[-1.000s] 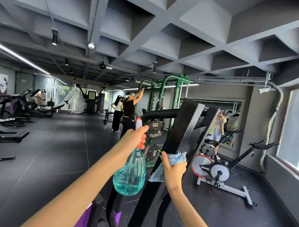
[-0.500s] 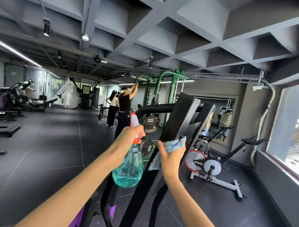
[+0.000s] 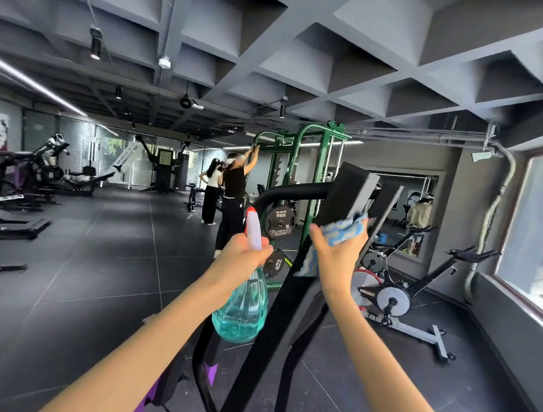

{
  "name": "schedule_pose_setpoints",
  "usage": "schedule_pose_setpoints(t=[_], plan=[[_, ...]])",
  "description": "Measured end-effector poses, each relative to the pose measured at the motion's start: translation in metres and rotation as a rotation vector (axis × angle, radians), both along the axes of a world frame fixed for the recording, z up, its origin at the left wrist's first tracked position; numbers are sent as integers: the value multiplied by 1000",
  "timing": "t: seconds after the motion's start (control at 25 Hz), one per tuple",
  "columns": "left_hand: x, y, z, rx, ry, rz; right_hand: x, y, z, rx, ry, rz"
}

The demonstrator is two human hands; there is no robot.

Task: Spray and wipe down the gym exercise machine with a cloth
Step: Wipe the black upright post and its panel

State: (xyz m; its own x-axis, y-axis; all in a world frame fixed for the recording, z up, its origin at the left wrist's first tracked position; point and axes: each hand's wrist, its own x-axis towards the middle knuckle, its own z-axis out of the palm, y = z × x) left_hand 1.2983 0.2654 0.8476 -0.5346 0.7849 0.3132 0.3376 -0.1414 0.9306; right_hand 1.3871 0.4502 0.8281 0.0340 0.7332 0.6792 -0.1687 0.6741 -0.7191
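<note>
Right hand (image 3: 337,256) holds cloth (image 3: 343,234) against slanted black machine beam (image 3: 279,345). Fingers curl round cloth, tips hidden, thumb spread to left. Beam's long axis runs lower-left to upper-right. Its top end lies just up and right of fingers, its long lower run down-left. Left hand (image 3: 244,253), fingers wrapped round neck of spray bottle (image 3: 240,310), hangs just left of beam. Trigger finger not visible. Right hand nearer beam, so next stroke likely follows that axis.
</note>
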Motion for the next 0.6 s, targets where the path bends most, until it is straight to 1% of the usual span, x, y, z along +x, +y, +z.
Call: schedule_pose_setpoints(t=[0.08,0.12,0.16,0.24,0.32,0.4,0.48,0.6], plan=[[-3,1,0,14,-2,25,-5,-2,-53,-86,-103,67],[-4,0,1,12,-1,27,-6,-3,-67,-98,-157,59],[-4,-2,2,2,9,28,-9,1,-72,-86,-162,39],[-5,-7,4,1,37,39,-10,3,-39,-92,-113,-27],[-9,-7,2,4,55,52,-4,-5,18,-46,29,-107],[-14,-6,-4,19,61,54,4,-4,57,-10,76,-167],[-16,-6,-9,35,57,59,5,-3,54,57,71,-153],[-19,-3,-14,45,54,62,-10,-5,-10,36,57,-75]])
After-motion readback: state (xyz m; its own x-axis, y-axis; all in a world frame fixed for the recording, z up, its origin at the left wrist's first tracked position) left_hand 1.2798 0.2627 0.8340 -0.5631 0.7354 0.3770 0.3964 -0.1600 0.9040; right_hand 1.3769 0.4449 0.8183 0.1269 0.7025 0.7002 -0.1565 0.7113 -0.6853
